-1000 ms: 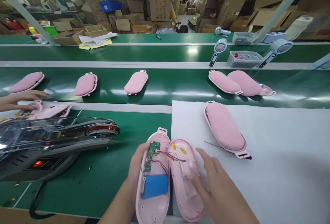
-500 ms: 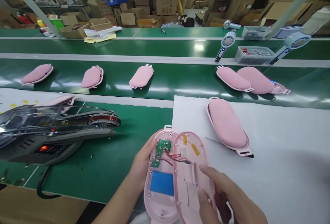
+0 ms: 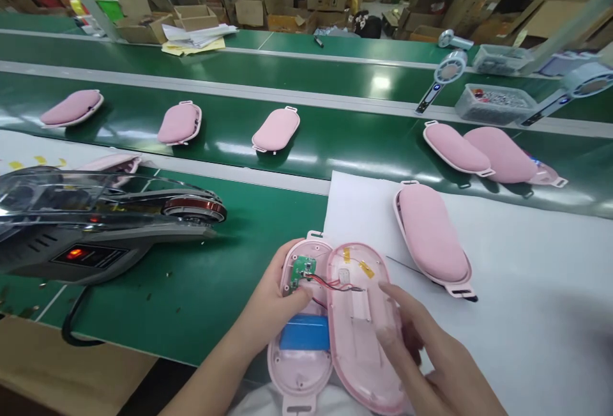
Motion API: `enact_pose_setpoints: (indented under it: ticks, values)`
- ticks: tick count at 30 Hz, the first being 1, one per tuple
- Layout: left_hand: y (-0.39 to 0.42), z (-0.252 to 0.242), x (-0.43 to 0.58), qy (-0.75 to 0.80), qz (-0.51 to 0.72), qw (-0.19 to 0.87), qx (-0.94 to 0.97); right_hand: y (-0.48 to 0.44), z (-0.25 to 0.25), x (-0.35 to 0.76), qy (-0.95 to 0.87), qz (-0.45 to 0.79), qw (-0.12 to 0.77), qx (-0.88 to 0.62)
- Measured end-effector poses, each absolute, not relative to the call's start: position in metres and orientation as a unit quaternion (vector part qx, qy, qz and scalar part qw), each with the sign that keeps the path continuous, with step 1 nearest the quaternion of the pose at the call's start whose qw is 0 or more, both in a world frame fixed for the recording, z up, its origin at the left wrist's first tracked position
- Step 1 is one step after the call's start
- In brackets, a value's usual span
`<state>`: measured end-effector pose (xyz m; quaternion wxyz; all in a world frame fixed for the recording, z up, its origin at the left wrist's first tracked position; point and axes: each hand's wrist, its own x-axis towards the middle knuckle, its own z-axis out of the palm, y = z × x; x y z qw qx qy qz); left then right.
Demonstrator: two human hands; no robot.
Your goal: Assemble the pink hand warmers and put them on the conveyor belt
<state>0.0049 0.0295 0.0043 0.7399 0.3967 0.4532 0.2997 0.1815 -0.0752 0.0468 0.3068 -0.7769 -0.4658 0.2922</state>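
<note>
An opened pink plastic casing (image 3: 361, 358) lies in two halves above my lap, its insides facing up. My left hand (image 3: 272, 301) grips the left half from its outer side, with the thumb bent in over the green circuit board (image 3: 302, 270). Below the thumb sits a blue battery pack (image 3: 305, 332). Red and black wires (image 3: 332, 284) run from the board across to the right half, where yellow tape pieces (image 3: 366, 269) hold a thin wire. My right hand (image 3: 421, 346) holds the right half by its outer edge, thumb and forefinger on the rim; its other fingers are partly hidden.
A closed pink padded unit (image 3: 433, 231) rests on white paper (image 3: 541, 301) to the right. A grey tape dispenser (image 3: 110, 224) occupies the left. Several pink units (image 3: 276, 130) lie along the green belt (image 3: 349, 141). Handheld fans (image 3: 443, 77) and a screw box (image 3: 495, 106) stand beyond.
My left thumb has come over the circuit board and wires. The right half has turned slightly, with my right hand still at its edge. The whole view has tilted and shifted.
</note>
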Motion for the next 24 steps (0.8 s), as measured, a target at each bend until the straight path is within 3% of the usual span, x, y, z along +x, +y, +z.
enact_pose_setpoints:
  ticks: [2, 6, 9, 18, 24]
  values:
    - [0.031, 0.005, 0.005, 0.471, 0.305, 0.720, 0.408, -0.073, 0.037, 0.198, -0.450, 0.272, 0.274, -0.805]
    - [0.034, 0.008, 0.007, 0.486, 0.310, 0.716, 0.395, -0.074, 0.007, 0.230, -0.410, 0.059, 0.185, -0.891]
    - [0.034, 0.010, 0.008, 0.491, 0.308, 0.717, 0.387, -0.074, -0.011, 0.240, -0.402, -0.046, 0.170, -0.899]
    - [0.033, 0.010, 0.009, 0.495, 0.310, 0.725, 0.365, -0.062, -0.014, 0.229, -0.281, 0.052, 0.299, -0.911]
    - [0.033, 0.010, 0.009, 0.501, 0.314, 0.720, 0.364, -0.058, -0.014, 0.244, -0.257, 0.091, 0.328, -0.904]
